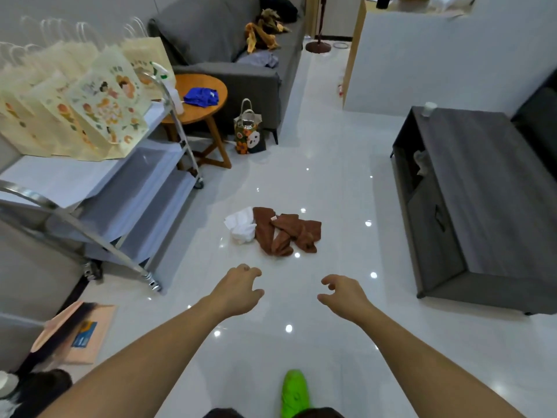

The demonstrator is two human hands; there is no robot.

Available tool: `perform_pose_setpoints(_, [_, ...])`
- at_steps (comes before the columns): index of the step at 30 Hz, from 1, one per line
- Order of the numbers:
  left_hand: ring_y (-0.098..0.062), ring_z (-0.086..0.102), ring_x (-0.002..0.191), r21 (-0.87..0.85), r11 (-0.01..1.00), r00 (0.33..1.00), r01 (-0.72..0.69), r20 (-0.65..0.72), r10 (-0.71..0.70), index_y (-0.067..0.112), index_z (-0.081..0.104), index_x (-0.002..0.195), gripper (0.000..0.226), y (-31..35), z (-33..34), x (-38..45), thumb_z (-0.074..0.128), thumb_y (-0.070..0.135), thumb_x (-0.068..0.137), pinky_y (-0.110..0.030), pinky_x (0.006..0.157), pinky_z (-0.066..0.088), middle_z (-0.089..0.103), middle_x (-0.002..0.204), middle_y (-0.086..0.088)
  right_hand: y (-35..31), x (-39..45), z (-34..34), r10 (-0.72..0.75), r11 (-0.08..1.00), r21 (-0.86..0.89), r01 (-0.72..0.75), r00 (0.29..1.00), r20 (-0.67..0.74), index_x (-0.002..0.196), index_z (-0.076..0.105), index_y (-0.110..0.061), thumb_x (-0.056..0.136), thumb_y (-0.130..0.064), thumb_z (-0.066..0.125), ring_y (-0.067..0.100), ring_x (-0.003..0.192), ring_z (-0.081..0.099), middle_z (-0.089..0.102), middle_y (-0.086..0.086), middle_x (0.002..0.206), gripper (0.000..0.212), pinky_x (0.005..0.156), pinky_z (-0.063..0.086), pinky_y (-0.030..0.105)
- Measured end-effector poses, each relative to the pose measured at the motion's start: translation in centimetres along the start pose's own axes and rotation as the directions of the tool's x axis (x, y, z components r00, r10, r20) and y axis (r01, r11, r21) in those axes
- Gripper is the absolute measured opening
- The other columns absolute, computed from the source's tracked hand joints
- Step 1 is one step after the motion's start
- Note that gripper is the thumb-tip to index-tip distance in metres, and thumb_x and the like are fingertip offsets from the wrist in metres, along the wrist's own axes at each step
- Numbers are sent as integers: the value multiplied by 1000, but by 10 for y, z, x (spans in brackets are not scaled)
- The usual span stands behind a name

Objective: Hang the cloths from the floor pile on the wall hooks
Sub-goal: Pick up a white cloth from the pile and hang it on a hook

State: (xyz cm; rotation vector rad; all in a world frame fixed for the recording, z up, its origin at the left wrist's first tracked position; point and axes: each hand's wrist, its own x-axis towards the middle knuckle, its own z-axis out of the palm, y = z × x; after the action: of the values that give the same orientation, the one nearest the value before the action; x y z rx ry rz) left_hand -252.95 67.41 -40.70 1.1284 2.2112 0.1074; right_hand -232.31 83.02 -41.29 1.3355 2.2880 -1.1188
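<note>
Here two bare forearms reach forward over the floor. The left hand (238, 292) and the right hand (343, 294) both hang with fingers loosely curled, palms down, gripping nothing, well apart from each other and short of the pile.

Just beyond them lies the pile on the glossy white tiled floor (331, 176): one crumpled white cloth (241, 226) at its left side, touching the rust-brown terry cloths (286, 230), which look like two or three folded over one another; the exact count cannot be told.

Below the hands, one bright green shoe (294, 392) stands on the tiles.

To the left is one steel three-tier trolley (126, 212), its top shelf carrying a row of cream paper gift bags with cartoon prints (99, 107), at least five. Behind it stands one round wooden side tabletop (208, 110) bearing one blue crumpled cloth (201, 96). One patterned tote bag with a panda print (250, 134) sits on the floor against the grey fabric sofa (229, 64), which holds some mustard-yellow fabric (262, 34). To the right stands one dark grey wood-grain low cabinet (482, 200), with a white wall (437, 61) behind it. No hooks can be made out.
</note>
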Motion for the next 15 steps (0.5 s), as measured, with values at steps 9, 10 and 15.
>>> perform_pose_setpoints(9, [-30,45,133,-69,994,995,86,59,-82,19,46,146,56,-26,-24,97,59,38,95,-34,109,38,44,146,-10,-18,102,-11,60,998,-15,-59,993,99,137,56,-19,91,-33,68,19,117,60,59,5,134,50,97,50,30])
perform_pose_setpoints(10, [-30,45,133,-74,993,994,90,64,-85,19,47,145,56,-30,-28,112,59,38,95,-34,108,38,44,146,-11,-23,116,-14,62,998,-24,-60,993,101,137,56,-18,91,-33,68,19,117,59,59,5,134,50,97,50,29])
perform_pose_setpoints(15, [-28,45,134,-127,989,995,79,71,-71,20,48,144,54,-48,-59,202,61,39,94,-33,109,37,47,144,-10,-54,195,-35,83,996,-36,-81,994,76,137,56,-18,91,-33,67,18,118,58,59,5,133,49,94,48,25])
